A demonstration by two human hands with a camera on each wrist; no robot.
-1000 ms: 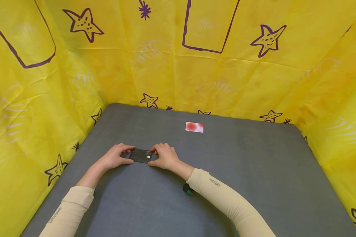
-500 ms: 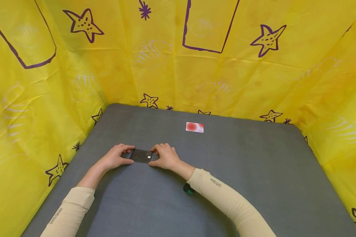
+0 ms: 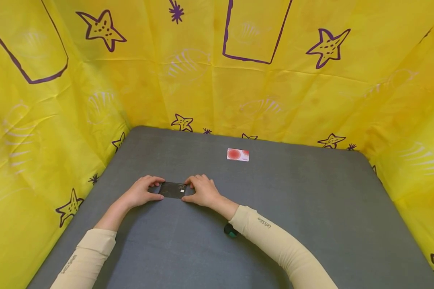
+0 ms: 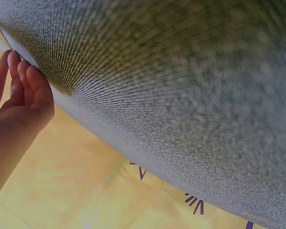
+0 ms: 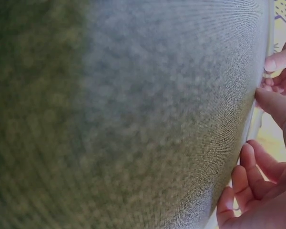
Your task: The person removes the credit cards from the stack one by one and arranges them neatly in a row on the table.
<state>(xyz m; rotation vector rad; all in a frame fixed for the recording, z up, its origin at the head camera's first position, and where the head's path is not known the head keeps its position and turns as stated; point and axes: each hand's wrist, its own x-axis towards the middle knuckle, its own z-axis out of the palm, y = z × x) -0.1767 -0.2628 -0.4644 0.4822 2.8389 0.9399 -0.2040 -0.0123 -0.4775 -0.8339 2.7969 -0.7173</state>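
A black card (image 3: 172,190) marked "VIP", with a small pale chip, lies flat at or just above the grey surface, left of centre in the head view. My left hand (image 3: 143,192) holds its left short edge, thumb at the near corner and fingertips at the far one. At the opposite short edge, my right hand (image 3: 201,191) holds the two corners in the same way. In the left wrist view the left hand (image 4: 25,102) has bent fingers at the surface; the card is hardly visible there. The right wrist view shows the right hand's bent fingers (image 5: 244,179) low on the surface.
A red and white card (image 3: 238,155) lies farther back, right of the hands. Yellow cloth (image 3: 209,88) with drawn starfish encloses the back and sides of the grey table (image 3: 293,192). Beneath the right sleeve (image 3: 271,237) shows a small dark and green object (image 3: 230,230).
Both hands keep their hold on the black card, which stays practically in place. Only a very slight shift of the whole view is visible.
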